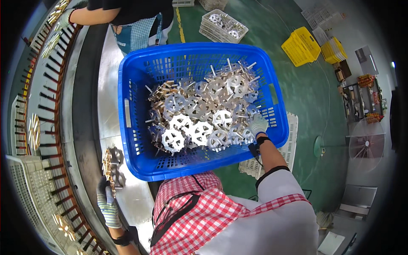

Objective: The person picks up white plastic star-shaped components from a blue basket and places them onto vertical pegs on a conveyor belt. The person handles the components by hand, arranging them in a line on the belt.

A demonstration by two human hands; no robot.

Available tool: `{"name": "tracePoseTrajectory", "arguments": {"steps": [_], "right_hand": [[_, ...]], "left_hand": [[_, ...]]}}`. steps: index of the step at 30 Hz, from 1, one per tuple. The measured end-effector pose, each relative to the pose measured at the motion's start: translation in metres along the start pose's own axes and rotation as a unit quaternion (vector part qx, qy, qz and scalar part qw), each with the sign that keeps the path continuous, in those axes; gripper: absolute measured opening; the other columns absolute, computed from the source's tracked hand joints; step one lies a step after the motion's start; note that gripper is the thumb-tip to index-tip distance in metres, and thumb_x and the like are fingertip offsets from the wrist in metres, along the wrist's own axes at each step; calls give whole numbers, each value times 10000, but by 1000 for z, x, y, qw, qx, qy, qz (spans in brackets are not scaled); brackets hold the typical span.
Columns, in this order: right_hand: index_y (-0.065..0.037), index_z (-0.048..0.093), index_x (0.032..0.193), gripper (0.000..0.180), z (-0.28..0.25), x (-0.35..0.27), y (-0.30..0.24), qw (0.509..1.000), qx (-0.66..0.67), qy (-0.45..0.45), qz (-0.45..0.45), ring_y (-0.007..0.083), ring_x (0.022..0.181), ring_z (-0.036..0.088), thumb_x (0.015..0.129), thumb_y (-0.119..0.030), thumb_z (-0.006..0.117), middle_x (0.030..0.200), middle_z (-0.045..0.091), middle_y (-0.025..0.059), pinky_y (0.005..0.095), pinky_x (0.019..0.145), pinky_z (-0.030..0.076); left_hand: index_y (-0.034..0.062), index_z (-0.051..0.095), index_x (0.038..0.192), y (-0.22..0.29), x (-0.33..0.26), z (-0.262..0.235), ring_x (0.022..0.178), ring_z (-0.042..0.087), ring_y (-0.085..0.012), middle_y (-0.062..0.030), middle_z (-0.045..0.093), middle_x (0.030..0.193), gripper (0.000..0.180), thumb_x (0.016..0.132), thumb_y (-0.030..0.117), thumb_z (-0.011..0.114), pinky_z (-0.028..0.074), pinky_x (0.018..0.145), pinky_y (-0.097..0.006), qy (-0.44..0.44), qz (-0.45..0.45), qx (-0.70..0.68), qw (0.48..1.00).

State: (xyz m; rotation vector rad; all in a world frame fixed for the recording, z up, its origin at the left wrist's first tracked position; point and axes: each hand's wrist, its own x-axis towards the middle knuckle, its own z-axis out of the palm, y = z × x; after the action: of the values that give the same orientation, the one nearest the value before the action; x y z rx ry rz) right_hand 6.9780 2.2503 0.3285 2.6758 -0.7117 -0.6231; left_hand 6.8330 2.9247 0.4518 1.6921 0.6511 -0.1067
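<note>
A large blue plastic basket (195, 170) in front of me holds a heap of silvery toothed metal discs (199, 132) with cut-outs and short rods. My right hand (258, 126), in a pale striped glove, reaches inside its right side and touches the discs there; its fingertips are partly hidden among them. Low on the left, my left hand (109, 207) wears a striped glove with dark fingertips. Its fingers close on the lower end of a metal disc piece (108, 166), seen edge-on with rods sticking out, above the metal table (138, 208).
Along the left runs a rack line (51, 108) with rows of dark prongs, some carrying metal pieces. Another person (127, 19) works there at the far left. White crates (221, 36) stand beyond and beneath the basket; yellow crates (301, 46) and a fan (367, 143) are on the right.
</note>
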Motion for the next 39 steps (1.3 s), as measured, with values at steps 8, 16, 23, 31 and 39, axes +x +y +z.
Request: {"name": "tracePoseTrajectory", "arguments": {"steps": [8, 16, 23, 31, 39], "right_hand": [[-107, 633, 1166, 334, -3, 62, 25, 964, -206, -85, -146, 282, 1068, 610, 868, -214, 528, 1188, 631, 116, 430, 825, 465], [-143, 698, 957, 197, 5, 69, 66, 992, -123, -11, 13, 253, 944, 660, 873, -226, 540, 947, 698, 91, 428, 756, 501], [-108, 513, 1220, 429, 52, 67, 95, 974, 139, 165, -69, 293, 1108, 568, 840, -292, 589, 1256, 544, 147, 446, 885, 487], [-98, 430, 1303, 495, 95, 52, 44, 973, 171, -106, -109, 267, 1166, 532, 847, -209, 589, 1324, 491, 134, 430, 914, 485], [-88, 347, 1386, 585, 16, -1, 67, 940, -123, 261, -182, 241, 1224, 496, 855, -126, 588, 1393, 437, 121, 415, 943, 484]], "left_hand": [[9, 577, 1176, 23, 58, 180, 986, 577, -150, -101, 630, 1065, 288, 953, 179, 512, 456, 876, -272, -406, -42, 19, 913], [29, 592, 1179, -91, 44, 441, 994, 613, -334, -197, 633, 1126, 411, 935, 332, 459, 471, 882, -384, -654, 20, 310, 690], [134, 652, 1004, -198, 20, 565, 685, 572, -150, -33, 629, 844, 284, 804, 326, 710, 478, 567, -305, -408, -193, 111, 885], [174, 576, 1128, -161, 21, 552, 606, 596, -195, -56, 626, 821, 317, 848, 286, 672, 532, 552, -322, -420, -381, 40, 823], [145, 565, 1209, -104, 52, 486, 982, 603, -233, -93, 618, 1092, 377, 866, 284, 638, 515, 841, -358, -607, -36, 78, 790]]}}
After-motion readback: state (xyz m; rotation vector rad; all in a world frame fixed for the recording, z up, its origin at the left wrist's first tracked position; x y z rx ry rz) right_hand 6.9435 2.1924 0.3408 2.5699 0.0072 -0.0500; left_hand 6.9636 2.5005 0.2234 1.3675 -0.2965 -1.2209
